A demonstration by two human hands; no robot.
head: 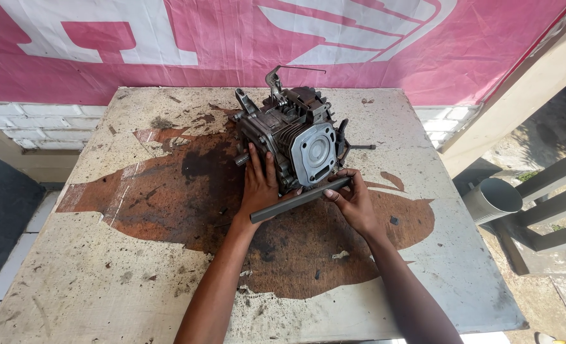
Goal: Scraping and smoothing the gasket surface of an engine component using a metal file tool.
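**Two hands on one engine block**

Both of my forearms reach up from the near edge of the worn tabletop [105, 280], whose pale paint has flaked away around a big rust-brown patch. The engine block [292, 137] stands on that patch, toward the far side of the board, with its square grey cover plate facing me.

My left hand [257, 188] lies flat against the near left flank of the engine, fingers spread upward, palm touching the metal, not closed around anything. My right hand [353, 200] sits just below the engine's right corner, with its fingers pinched on the upper end of a dark grey bar [299, 200]. That bar slants down to the left under the engine's cover plate and passes in front of my left wrist.

Bare board lies wide on the left of the engine and nearer me; on the right there is less before the table edge drops off. Beyond that right edge stand dark rails [550, 204] and a grey pipe mouth [493, 197]. Behind the engine, past the far edge, hangs a pink banner [232, 44] with large white shapes, above a strip of white brick [35, 121].
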